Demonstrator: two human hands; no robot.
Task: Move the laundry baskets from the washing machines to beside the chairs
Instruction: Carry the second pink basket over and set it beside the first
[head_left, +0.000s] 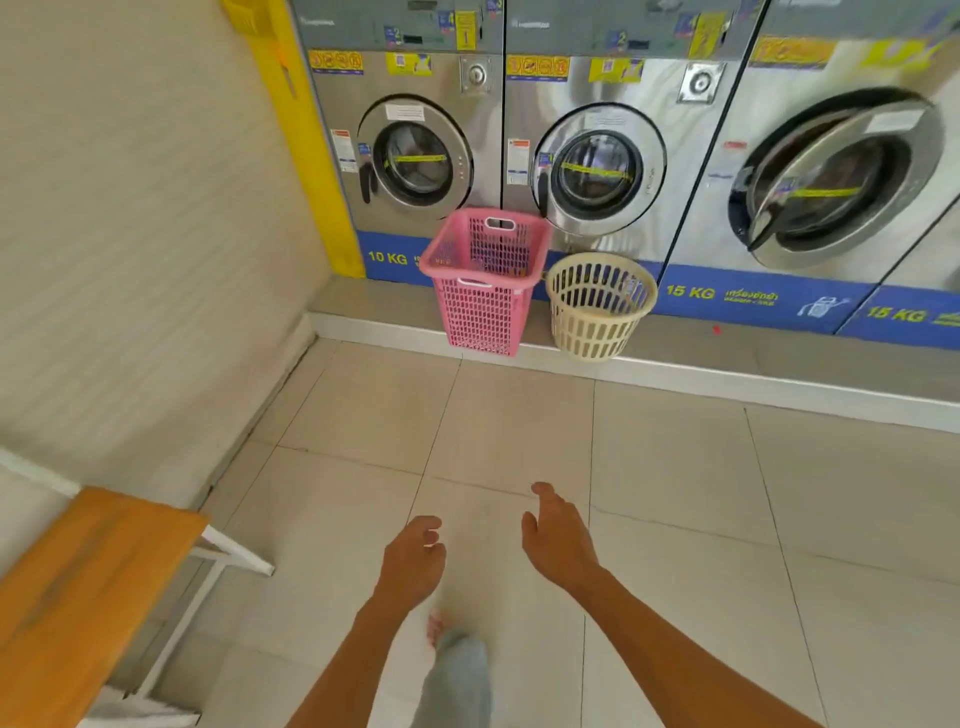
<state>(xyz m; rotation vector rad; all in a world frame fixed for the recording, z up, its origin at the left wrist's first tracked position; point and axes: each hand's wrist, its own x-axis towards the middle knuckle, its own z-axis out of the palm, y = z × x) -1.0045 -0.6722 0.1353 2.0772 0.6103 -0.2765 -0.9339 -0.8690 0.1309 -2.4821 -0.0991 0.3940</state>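
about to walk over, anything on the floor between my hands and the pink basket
Nothing: the head view shows only bare floor tiles between the hands and the pink basket.

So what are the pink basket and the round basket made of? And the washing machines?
The pink basket looks like moulded plastic: one solid colour, with a neat grid of small holes. The round cream basket seems plastic too, with smooth upright slots and a thick rolled rim. The washing machines look like brushed steel, grey and slightly shiny, with glass doors.
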